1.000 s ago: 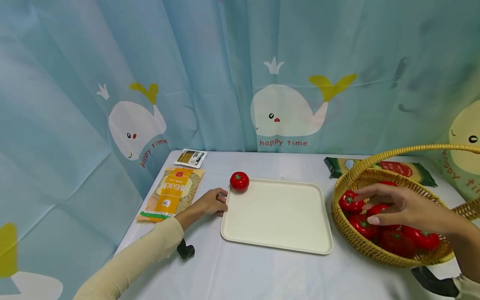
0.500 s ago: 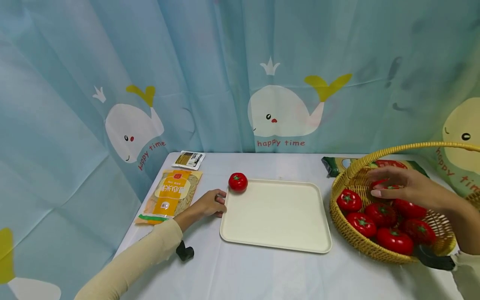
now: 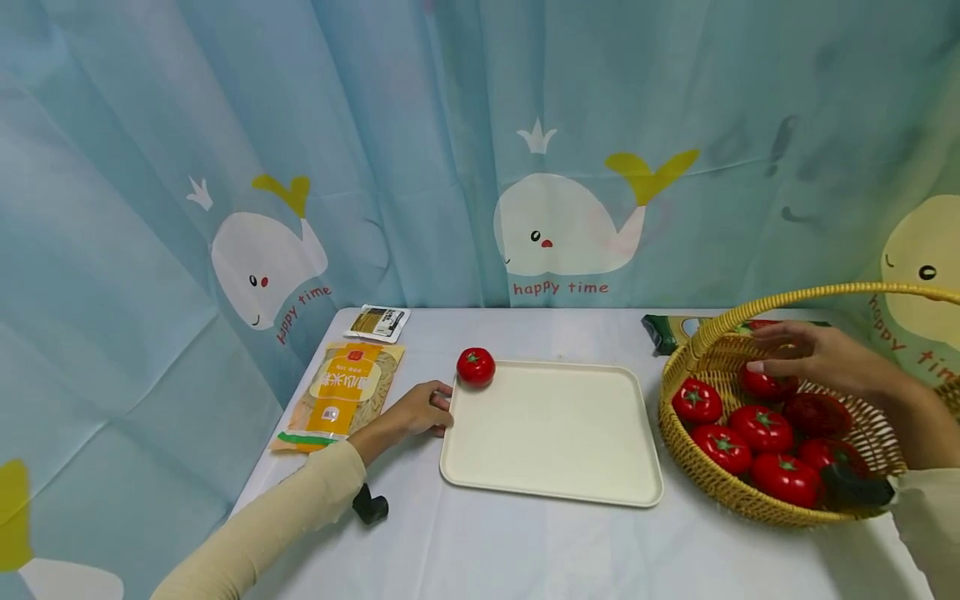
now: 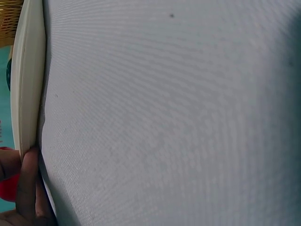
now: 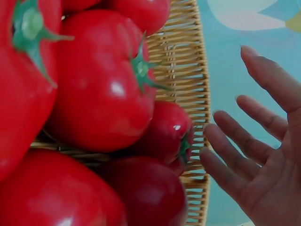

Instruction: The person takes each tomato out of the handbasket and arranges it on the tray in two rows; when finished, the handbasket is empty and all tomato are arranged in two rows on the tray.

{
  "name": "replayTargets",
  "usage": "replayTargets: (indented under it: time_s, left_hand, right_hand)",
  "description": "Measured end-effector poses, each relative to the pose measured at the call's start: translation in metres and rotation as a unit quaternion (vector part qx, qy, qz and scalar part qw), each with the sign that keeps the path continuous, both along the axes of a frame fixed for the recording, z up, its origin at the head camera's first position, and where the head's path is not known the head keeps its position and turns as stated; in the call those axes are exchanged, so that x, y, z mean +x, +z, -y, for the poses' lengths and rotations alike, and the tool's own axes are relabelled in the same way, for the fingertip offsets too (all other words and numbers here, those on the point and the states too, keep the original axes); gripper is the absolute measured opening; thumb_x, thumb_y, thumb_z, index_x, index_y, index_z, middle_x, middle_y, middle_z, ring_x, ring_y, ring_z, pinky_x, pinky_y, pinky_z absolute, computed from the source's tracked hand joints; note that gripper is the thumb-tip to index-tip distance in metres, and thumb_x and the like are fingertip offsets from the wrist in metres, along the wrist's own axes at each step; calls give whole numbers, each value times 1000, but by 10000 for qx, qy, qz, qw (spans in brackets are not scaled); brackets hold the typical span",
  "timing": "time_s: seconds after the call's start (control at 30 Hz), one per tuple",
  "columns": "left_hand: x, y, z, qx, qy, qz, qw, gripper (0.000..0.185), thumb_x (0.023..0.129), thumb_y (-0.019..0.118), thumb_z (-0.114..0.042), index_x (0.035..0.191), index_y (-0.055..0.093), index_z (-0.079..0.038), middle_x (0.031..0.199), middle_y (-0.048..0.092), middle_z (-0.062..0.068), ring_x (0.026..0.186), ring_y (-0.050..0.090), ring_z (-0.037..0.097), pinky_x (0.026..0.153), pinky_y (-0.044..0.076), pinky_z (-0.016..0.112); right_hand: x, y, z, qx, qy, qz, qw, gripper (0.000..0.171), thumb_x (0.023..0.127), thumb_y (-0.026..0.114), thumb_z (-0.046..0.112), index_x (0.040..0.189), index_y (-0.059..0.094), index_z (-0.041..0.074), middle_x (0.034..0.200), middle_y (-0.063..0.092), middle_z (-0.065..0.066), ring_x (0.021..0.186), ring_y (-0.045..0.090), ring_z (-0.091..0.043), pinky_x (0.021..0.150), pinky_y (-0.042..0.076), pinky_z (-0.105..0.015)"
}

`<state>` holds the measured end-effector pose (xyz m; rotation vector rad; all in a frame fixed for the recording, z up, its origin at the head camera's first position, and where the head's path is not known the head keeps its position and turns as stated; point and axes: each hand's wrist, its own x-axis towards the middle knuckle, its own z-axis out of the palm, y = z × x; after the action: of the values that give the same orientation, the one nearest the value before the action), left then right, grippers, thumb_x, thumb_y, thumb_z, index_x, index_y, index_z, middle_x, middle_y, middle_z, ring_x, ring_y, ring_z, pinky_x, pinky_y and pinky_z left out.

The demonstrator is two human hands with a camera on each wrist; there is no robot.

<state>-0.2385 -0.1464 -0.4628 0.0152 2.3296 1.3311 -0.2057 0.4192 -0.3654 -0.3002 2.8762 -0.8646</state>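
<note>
My left hand (image 3: pixel 422 408) pinches the left edge of a cream rectangular tray (image 3: pixel 551 433); the left wrist view shows thumb and fingers (image 4: pixel 28 183) at the rim. One red tomato (image 3: pixel 476 367) sits at the tray's far left corner. On the right, my right hand (image 3: pixel 825 358) hovers over a wicker basket (image 3: pixel 693 462) holding several tomatoes (image 3: pixel 786 479). Its fingers are spread, nearest to a tomato (image 3: pixel 767 385) at the basket's back. In the right wrist view the palm and fingers (image 5: pixel 230 174) show nothing between them.
A tall woven handle (image 3: pixel 817 292) arches over the basket. Behind it lies a green packet (image 3: pixel 663 332). Left of the tray are a yellow pasta bag (image 3: pixel 341 392) and a small sachet (image 3: pixel 378 322). A blue curtain (image 3: pixel 420 150) hangs along the table's back.
My right hand has risen from the tomatoes at the basket's front left and moved towards its back right, still without a tomato. The left hand stays at the tray.
</note>
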Motion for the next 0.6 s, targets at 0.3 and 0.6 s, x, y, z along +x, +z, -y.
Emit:
replayTargets:
  time_s: [0.3,0.6]
  left_hand:
    - [-1,0,0,53,0,-4,10000,51,83,71,3,130,54,0,97,56,10,75,61,18,67,63,28]
    - [0,0,-1,83,-5,-13,10000,51,82,71,3,130,54,0,97,56,10,75,61,18,67,62,29]
  right_hand:
    - [-2,-8,-7,258,-142,258,9992,67,94,69,37,141,45,-4,140,45,-34,118,53,-45,86,51,-54]
    - [-1,-15,-8,37,110,520,9986,62,94,69,25,139,45,-9,140,37,-35,120,42,-51,81,51,-36]
